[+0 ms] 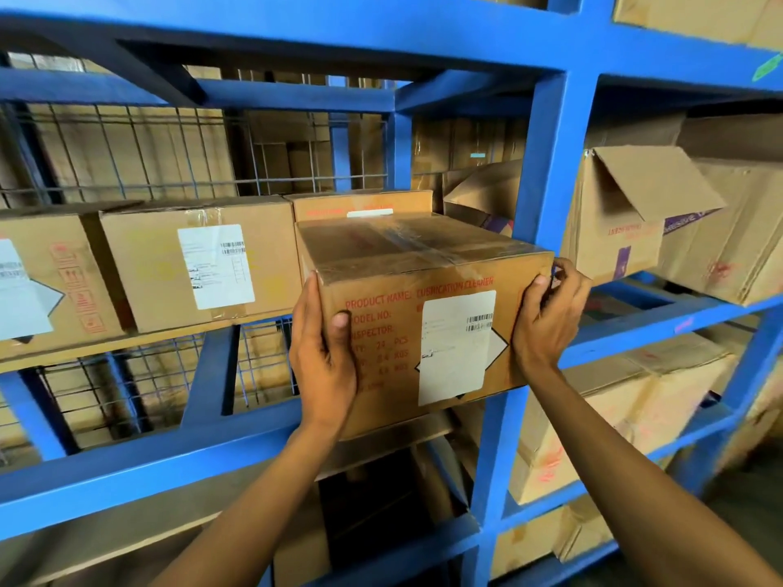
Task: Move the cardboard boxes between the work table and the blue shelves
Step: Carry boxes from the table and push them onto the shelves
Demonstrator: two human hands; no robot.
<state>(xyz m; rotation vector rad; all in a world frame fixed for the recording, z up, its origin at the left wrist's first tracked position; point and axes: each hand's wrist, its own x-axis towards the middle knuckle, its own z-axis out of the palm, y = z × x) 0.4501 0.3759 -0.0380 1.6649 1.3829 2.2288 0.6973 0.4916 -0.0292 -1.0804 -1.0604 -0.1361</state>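
Both hands clasp a taped cardboard box (pixel 423 315) at the front edge of the blue shelves (pixel 555 171). The left hand (pixel 324 353) grips its left corner, fingers curled round the side; the right hand (pixel 546 315) grips the right corner. Another labelled box (pixel 199 264) sits just left, on the same shelf.

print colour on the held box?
Red lettering on the brown box, beside a white label. Head view, the only one, shows it.
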